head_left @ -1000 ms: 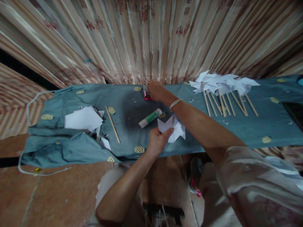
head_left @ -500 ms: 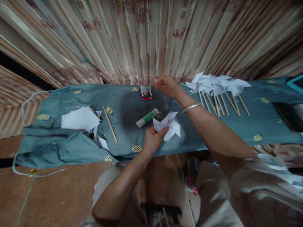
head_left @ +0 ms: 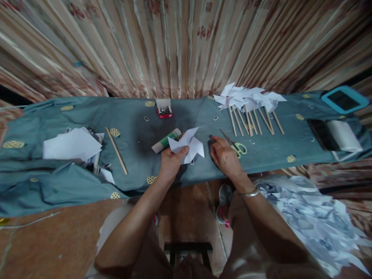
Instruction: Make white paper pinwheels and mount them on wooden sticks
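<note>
My left hand [head_left: 171, 162] pinches a white folded paper pinwheel [head_left: 192, 143], thumb on top near its centre, just above the cloth. To its right is my right hand [head_left: 227, 159], with its fingers bent and drawn together; whatever they hold is too small or hidden to make out. Scissors [head_left: 239, 148] with green handles lie right beside that hand. Behind the pinwheel rests a green and white glue stick [head_left: 165, 141], partly covered by the paper. Farther back stands a small open red box [head_left: 165, 113] of dark metal pins.
Finished pinwheels [head_left: 250, 99] on wooden sticks lie at the back right. Stacked paper [head_left: 71, 144] and a single wooden stick [head_left: 116, 150] are on the left. A phone [head_left: 322, 133] and a blue-framed device [head_left: 345, 99] sit far right. Paper pieces [head_left: 316, 221] are heaped below the table's front edge.
My right hand has come back from beside the pin box toward the front, near the scissors, which now show. My left hand still holds the pinwheel. The view has shifted to the right.
</note>
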Demonstrator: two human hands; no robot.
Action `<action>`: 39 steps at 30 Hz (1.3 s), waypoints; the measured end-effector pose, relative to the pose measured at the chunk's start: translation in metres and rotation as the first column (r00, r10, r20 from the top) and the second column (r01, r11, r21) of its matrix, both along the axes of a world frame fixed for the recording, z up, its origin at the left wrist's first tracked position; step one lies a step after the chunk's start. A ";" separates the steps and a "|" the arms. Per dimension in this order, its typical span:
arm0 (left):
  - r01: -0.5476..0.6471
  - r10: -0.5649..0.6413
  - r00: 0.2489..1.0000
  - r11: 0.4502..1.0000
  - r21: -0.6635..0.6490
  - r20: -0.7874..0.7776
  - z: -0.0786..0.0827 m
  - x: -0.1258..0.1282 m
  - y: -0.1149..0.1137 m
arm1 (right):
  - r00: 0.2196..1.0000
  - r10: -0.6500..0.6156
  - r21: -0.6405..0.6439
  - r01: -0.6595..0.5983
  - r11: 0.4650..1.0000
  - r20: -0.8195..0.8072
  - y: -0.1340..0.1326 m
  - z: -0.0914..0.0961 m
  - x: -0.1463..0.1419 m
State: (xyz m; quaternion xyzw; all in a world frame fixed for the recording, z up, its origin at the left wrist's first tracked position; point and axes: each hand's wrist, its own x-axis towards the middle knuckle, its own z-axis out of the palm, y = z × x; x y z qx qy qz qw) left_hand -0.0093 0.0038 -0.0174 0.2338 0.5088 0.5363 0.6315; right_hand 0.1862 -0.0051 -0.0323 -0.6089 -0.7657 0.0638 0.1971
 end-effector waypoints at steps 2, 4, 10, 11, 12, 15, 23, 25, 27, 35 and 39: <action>0.005 -0.005 1.000 1.000 0.001 -0.004 0.000 0.000 0.000 | 1.000 0.023 -0.015 -0.023 1.000 0.009 -0.003 -0.002 0.000; 0.002 -0.002 1.000 1.000 -0.002 -0.008 0.000 0.000 -0.001 | 0.998 0.023 -0.017 -0.024 1.000 -0.056 -0.003 -0.003 0.003; 0.010 -0.010 1.000 1.000 -0.007 0.003 -0.001 0.001 -0.001 | 0.923 -0.173 -0.028 0.174 0.984 -0.343 0.005 -0.008 0.015; 0.016 -0.016 1.000 1.000 -0.012 0.003 -0.001 0.001 -0.001 | 0.911 -0.182 -0.033 0.183 0.983 -0.370 0.007 -0.010 0.015; 0.025 -0.025 1.000 1.000 -0.019 0.004 -0.001 0.001 -0.001 | 0.901 -0.180 -0.035 0.181 0.983 -0.394 0.009 -0.012 0.015; 0.061 -0.060 0.998 0.997 -0.040 0.011 0.000 0.002 -0.003 | 0.885 -0.147 -0.017 0.156 0.988 -0.441 0.013 -0.019 0.014; 0.093 -0.093 0.996 0.994 -0.063 0.005 0.001 0.003 -0.006 | 0.863 -0.145 -0.059 0.134 0.989 -0.485 0.011 -0.025 0.014; 0.097 -0.096 0.995 0.993 -0.062 0.014 0.000 0.003 -0.006 | 0.875 -0.137 -0.058 0.124 0.991 -0.465 0.009 -0.022 0.013; 0.090 -0.089 0.996 0.994 -0.057 0.012 -0.001 0.004 -0.007 | 0.894 -0.115 -0.046 0.106 0.993 -0.434 0.006 -0.020 0.012; 0.085 -0.085 0.996 0.996 -0.027 0.007 -0.001 0.005 -0.010 | 0.896 -0.080 -0.021 0.079 0.997 -0.437 -0.003 -0.016 0.011; 0.099 -0.099 0.995 0.995 -0.004 -0.018 -0.002 0.006 -0.012 | 0.773 -0.078 -0.011 0.092 0.996 -0.630 -0.010 0.002 0.010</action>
